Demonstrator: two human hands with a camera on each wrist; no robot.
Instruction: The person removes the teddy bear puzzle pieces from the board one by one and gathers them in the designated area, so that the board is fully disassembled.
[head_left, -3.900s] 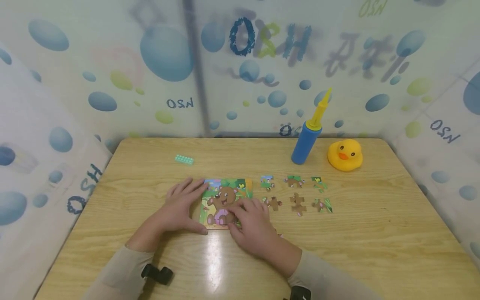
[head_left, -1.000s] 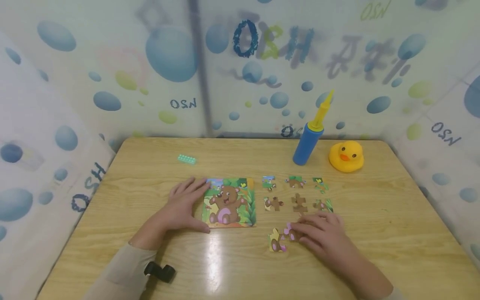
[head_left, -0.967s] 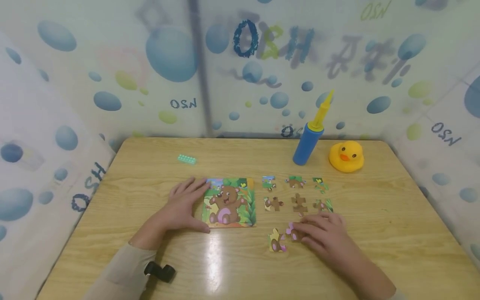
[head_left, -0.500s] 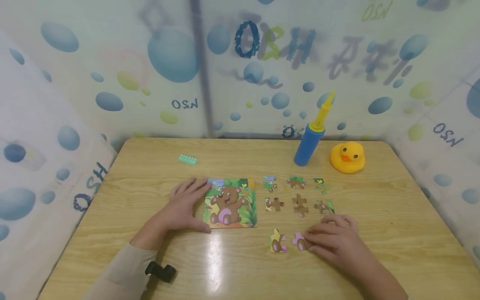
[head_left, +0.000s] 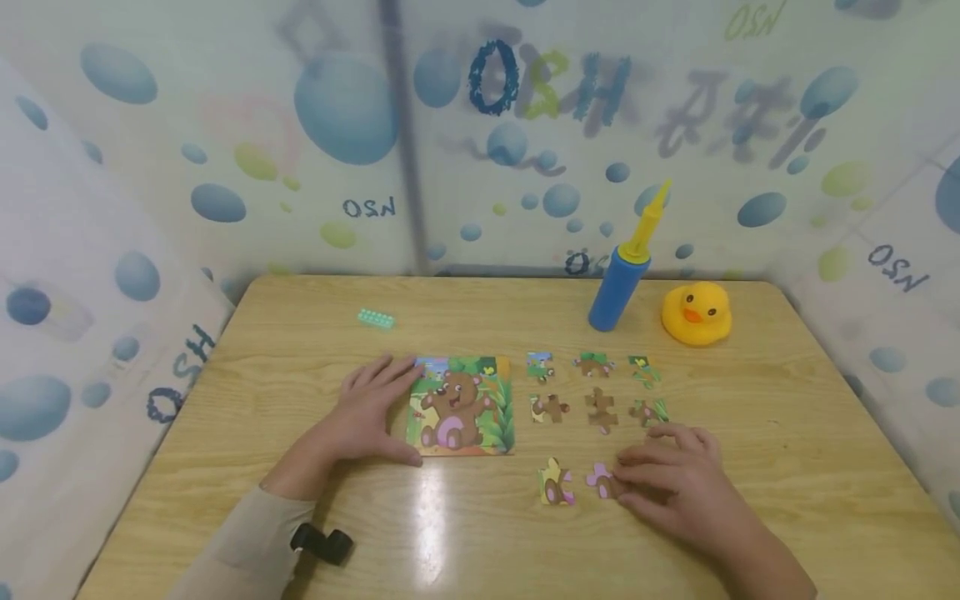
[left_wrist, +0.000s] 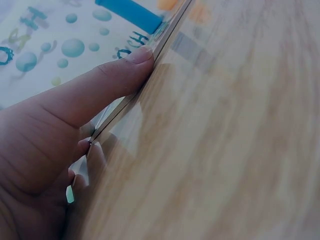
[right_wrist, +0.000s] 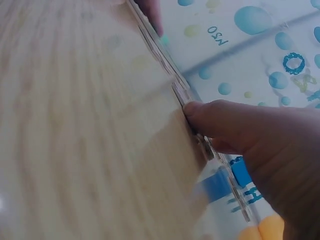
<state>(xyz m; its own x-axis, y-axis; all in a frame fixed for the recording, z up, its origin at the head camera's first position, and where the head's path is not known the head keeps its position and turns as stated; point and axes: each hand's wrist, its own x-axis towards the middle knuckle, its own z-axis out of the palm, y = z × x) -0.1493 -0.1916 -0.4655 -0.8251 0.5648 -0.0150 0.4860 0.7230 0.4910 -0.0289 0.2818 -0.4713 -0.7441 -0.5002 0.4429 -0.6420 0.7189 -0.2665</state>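
Bubble-patterned sheeting encloses a light wooden table on three sides. Head view: the left hand lies flat with fingers spread and relaxed, its fingertips and thumb touching the left edge of a bear puzzle board at the table's centre. To the right of the board, six loose puzzle pieces lie in two rows, none touching its neighbours. Nearer the person, a yellow-and-brown piece lies alone, and just beside it a pink-and-brown piece lies under the fingertips of the right hand. That hand rests palm down, fingers extended and slightly bent, pressing the piece against the tabletop rather than pinching it. At the far edge stand a blue pump with a yellow nozzle and, near it, a yellow rubber duck; a small teal brick lies well apart at the far left. A dark strap shows at the left sleeve.

Left wrist view: the thumb extends straight, its tip resting on the table surface; the other fingers are mostly hidden.

Right wrist view: the right hand appears at the right, one fingertip pressed down on the tabletop; the piece beneath cannot be made out, and the picture is blurred.
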